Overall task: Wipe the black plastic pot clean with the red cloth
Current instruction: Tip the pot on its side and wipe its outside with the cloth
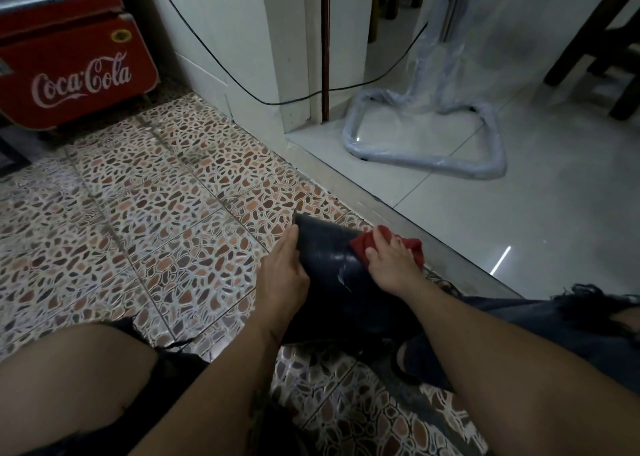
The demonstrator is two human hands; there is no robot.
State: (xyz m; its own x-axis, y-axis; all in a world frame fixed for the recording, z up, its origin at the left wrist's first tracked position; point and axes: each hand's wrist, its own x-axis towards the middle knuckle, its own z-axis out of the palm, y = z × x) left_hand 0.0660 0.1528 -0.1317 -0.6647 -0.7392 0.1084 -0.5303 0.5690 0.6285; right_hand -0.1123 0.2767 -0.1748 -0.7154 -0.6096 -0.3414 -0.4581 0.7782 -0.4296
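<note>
Pot (pixel 325 268), black and glossy plastic, is laid on its side across the lap above the tiled floor (pixel 138 206), its narrower end pointed away. Pale scuffs and streaks are seen along its upper wall. It is steadied by the left hand (pixel 284 275), whose flat, loosely spread grip is pressed against its left side. The cloth (pixel 360 246), red and bunched, is pinned to the right side under the right hand (pixel 391 265), its grip closed over it.
</note>
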